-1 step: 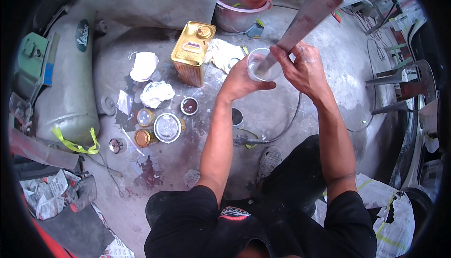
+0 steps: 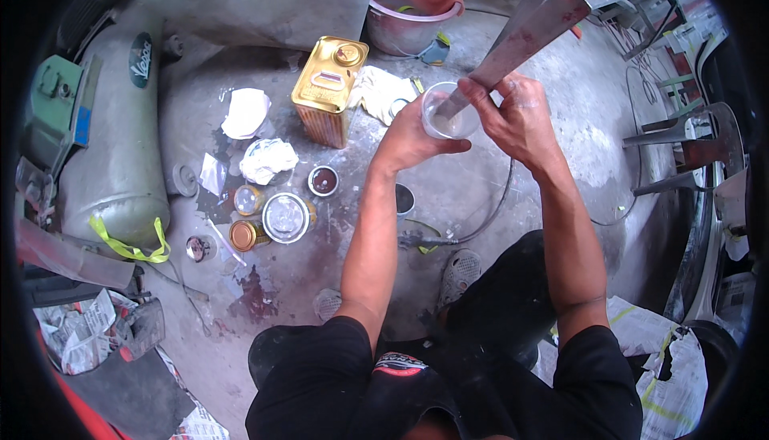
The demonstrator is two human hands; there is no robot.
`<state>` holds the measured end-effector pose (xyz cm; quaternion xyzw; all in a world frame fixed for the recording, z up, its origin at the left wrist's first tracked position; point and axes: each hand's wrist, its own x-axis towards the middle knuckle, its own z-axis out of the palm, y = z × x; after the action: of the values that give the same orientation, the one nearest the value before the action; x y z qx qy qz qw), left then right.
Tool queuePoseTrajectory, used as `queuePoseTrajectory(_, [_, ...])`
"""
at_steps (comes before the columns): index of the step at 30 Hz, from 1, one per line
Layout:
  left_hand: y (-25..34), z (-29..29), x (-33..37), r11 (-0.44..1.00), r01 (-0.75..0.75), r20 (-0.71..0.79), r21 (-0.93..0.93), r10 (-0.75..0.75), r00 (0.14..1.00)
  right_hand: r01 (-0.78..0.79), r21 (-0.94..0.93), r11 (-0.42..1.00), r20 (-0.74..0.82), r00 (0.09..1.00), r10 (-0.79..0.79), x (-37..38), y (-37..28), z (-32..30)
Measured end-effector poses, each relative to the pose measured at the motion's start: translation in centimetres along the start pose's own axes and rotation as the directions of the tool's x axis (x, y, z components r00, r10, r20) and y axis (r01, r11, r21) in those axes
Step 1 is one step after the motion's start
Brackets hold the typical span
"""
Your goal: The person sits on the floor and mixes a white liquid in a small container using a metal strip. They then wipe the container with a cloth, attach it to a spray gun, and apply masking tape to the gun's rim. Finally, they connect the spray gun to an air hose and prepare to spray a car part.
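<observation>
My left hand (image 2: 410, 137) is wrapped round a clear plastic cup (image 2: 456, 127), fingers on its far side and thumb stretched along the near side. A little pale liquid seems to lie in the bottom of the cup. With its fingers and thumb, my right hand (image 2: 519, 115) grips a long, flat, stained stirring stick (image 2: 533, 38). The stick leans up and away to the right, its lower end inside the cup. Behind my left hand lie a crumpled white cloth (image 2: 383, 91) and a gold rectangular metal can (image 2: 322, 87).
Several small tins, including a white-lidded tin (image 2: 286, 217), stand on the floor left of my forearm. A dark-filled cup (image 2: 323, 180) is beside them. A pink-rimmed bucket (image 2: 412, 27) stands behind. A grey tank (image 2: 116, 131) lies left; a hose (image 2: 501, 207) curves below my hands.
The stick's upper end has swung slightly to the right, and its lower end has shifted a little within the cup. My left hand and the cup stay in place.
</observation>
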<state>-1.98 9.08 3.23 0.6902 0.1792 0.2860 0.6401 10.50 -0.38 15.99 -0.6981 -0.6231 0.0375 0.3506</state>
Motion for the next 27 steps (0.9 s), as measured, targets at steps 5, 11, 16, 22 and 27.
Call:
queuePoseTrajectory(5, [0.0,-0.2,0.0,1.000,0.005,-0.004,0.021,-0.005,1.000,-0.025,-0.021,0.999,0.090,0.996,0.027,0.0,0.3,-0.5])
queuePoseTrajectory(11, [0.5,-0.1,0.0,0.999,0.018,-0.006,-0.033,-0.018,1.000,0.019,0.108,0.994,0.049,0.998,-0.025,-0.3,0.2,0.0])
queuePoseTrajectory(16, [0.3,-0.2,0.0,1.000,-0.010,-0.037,0.022,0.011,0.999,0.035,0.020,0.999,-0.015,0.999,-0.034,0.0,0.1,-0.3])
queuePoseTrajectory(22, [0.5,-0.4,-0.1,1.000,-0.010,-0.044,-0.007,0.010,0.999,-0.066,0.049,0.997,0.070,0.996,0.062,0.0,-0.2,-0.3])
queuePoseTrajectory(27, [1.1,-0.2,-0.1,0.999,0.023,-0.016,-0.025,-0.024,1.000,0.025,0.088,0.996,-0.003,1.000,-0.025,-0.2,0.3,0.2])
